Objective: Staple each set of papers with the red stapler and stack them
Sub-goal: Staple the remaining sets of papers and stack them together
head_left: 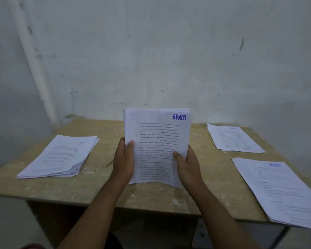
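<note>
fingers [130, 144] of both hands grasp a curling white paper set [157, 146] upright

Left hand [124, 159] and right hand [188, 164] raised, forearms extended forward, 2 thumbs pressing inward, clamped.

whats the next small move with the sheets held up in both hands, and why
Probably lower the white printed paper set, held upright by left hand and right hand, onto the beige wooden table; no red stapler is in view yet.
</note>
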